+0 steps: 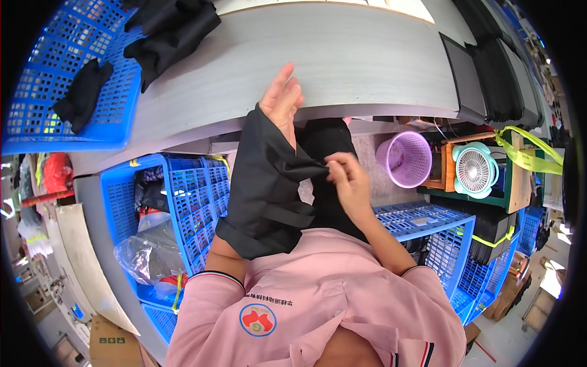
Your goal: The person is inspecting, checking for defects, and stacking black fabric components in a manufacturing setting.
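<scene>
A black fabric sleeve [266,189] is pulled over my left forearm, covering it from wrist to elbow. My left hand [282,101] sticks out of its top end with the fingers straight and apart, raised in front of the grey table [367,61]. My right hand [347,177] pinches the edge of the black fabric near my left wrist. More black cloth [327,144] hangs behind both hands. I wear a pink shirt [318,306].
A blue basket [116,79] with black cloth pieces sits on the table's left end. Stacked black pieces [495,79] lie at the right. Below are blue crates [189,183], a purple mesh bin [406,159], a small teal fan [476,170] and a plastic bag [147,251].
</scene>
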Tool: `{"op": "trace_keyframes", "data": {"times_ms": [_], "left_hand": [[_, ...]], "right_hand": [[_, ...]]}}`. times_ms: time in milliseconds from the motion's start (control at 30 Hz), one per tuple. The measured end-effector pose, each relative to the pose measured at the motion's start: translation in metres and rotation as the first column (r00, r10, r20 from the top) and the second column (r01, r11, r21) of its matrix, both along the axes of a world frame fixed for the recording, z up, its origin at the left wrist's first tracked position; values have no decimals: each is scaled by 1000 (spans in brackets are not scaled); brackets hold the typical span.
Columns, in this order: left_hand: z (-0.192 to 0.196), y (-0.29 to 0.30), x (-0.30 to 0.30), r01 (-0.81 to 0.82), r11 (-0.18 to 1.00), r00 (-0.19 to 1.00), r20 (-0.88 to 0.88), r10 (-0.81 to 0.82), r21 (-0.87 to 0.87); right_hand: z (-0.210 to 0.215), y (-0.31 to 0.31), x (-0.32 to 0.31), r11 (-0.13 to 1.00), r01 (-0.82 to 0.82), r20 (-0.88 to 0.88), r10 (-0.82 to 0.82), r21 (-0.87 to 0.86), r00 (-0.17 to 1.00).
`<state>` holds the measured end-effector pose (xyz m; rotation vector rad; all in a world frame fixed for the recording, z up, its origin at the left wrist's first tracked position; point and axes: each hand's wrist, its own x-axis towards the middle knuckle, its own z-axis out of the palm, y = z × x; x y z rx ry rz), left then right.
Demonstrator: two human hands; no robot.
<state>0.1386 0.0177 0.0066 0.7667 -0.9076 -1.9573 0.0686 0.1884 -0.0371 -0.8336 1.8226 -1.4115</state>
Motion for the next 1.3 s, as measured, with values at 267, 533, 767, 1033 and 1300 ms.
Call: {"op": "trace_keyframes", "data": {"times_ms": [267,533,767,1033,1300], "left_hand": [[-35,9,-9,-23,999,996,90,20,30],[-29,5,0,84,996,988,132,-85,14],[21,53,23,528,400,818,575,-3,-749],[-14,52,34,164,938,973,205,-103,-306],[-31,60,55,165,965,982,129,-141,-203]], "right_hand": [[52,-22,16,956,-170,-446,47,-239,894],[69,-12,-25,930,-127,553,310,-344,773],[76,-55,-63,903,120,460,93,-413,883],[81,-50,-64,950,48,127,-8,-310,992],[75,-34,-58,970,-229,-206,208,-83,956]]}}
